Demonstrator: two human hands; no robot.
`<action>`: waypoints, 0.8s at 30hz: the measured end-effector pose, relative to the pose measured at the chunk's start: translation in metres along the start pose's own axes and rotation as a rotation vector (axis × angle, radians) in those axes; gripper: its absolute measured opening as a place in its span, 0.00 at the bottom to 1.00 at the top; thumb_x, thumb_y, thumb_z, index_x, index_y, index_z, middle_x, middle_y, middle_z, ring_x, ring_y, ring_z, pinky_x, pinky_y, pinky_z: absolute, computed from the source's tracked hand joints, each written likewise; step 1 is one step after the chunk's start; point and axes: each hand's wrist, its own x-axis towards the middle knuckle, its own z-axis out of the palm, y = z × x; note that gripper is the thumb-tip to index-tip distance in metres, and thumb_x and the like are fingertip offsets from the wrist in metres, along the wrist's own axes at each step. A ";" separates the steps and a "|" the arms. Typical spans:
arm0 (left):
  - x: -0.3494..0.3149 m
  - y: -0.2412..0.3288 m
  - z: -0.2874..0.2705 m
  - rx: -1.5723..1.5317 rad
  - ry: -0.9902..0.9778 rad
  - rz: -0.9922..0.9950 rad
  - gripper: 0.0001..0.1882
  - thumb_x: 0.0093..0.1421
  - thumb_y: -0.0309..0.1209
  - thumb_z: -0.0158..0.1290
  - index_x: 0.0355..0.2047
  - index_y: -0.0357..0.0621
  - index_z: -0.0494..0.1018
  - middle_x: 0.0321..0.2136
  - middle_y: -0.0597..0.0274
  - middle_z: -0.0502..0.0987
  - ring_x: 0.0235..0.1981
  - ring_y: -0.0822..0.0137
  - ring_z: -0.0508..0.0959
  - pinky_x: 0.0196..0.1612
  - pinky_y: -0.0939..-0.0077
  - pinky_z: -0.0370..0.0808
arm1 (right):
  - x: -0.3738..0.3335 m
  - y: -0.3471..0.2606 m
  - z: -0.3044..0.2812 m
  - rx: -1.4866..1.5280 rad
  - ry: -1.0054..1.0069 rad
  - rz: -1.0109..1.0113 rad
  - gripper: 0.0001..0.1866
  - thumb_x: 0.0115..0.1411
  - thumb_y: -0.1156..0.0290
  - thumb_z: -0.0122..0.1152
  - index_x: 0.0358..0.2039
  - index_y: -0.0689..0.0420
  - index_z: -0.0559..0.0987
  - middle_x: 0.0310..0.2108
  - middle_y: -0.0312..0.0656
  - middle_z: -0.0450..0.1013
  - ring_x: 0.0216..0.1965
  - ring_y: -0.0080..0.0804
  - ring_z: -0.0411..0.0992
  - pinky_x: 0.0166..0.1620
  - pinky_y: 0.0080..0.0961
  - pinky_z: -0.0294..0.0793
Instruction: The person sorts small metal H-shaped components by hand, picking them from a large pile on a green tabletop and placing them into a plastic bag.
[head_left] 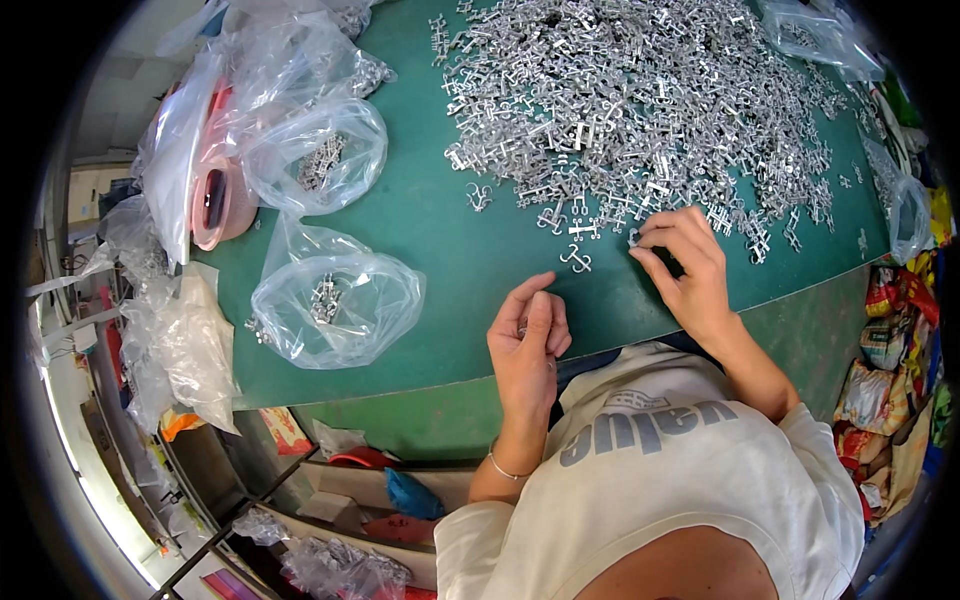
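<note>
A broad heap of small silvery metal hook pieces (640, 110) covers the far part of the green table (450, 290). At the heap's near edge my right hand (695, 270) pinches a small metal piece (634, 238) between thumb and fingertips. My left hand (530, 335) is above the table's front edge, fingers curled with the thumb over them. A glint shows in its curl, but what it holds is mostly hidden. Between the hands and the heap lies a loose double-hooked piece (576, 260). A few other pieces lie singly along the heap's near side.
To the left, two open clear plastic bags (390, 305) hold some metal pieces at their bottoms. Behind them are a pink container (240, 215) and more plastic bags (290, 60). Another clear bag (905, 215) hangs at the right edge. Colourful packages (885, 340) are piled beyond the right side.
</note>
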 end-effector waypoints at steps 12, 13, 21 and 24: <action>-0.001 0.000 -0.006 -0.237 0.042 -0.095 0.13 0.63 0.32 0.40 0.42 0.35 0.66 0.16 0.65 0.63 0.11 0.82 0.54 0.13 0.89 0.51 | 0.005 -0.027 0.033 0.480 -0.177 0.255 0.13 0.47 0.85 0.55 0.35 0.60 0.70 0.38 0.40 0.69 0.32 0.29 0.66 0.31 0.21 0.66; 0.000 0.001 -0.006 -0.253 0.040 -0.111 0.13 0.63 0.32 0.40 0.42 0.35 0.66 0.17 0.65 0.63 0.11 0.82 0.54 0.13 0.89 0.51 | 0.006 -0.029 0.029 0.631 -0.198 0.423 0.14 0.48 0.86 0.55 0.37 0.60 0.70 0.38 0.39 0.69 0.33 0.26 0.66 0.31 0.19 0.65; 0.003 0.001 -0.013 -0.348 0.041 -0.124 0.11 0.62 0.29 0.41 0.42 0.37 0.65 0.18 0.65 0.63 0.12 0.81 0.56 0.14 0.89 0.52 | 0.013 -0.014 0.004 1.841 -0.437 1.045 0.17 0.61 0.66 0.43 0.47 0.64 0.67 0.33 0.43 0.69 0.25 0.22 0.65 0.24 0.14 0.64; 0.002 0.004 -0.014 -0.367 0.039 -0.141 0.11 0.61 0.28 0.42 0.42 0.36 0.65 0.18 0.66 0.63 0.12 0.81 0.56 0.13 0.89 0.52 | 0.010 -0.001 -0.017 1.711 -0.497 0.926 0.15 0.62 0.66 0.43 0.42 0.65 0.70 0.22 0.44 0.69 0.10 0.22 0.62 0.12 0.14 0.59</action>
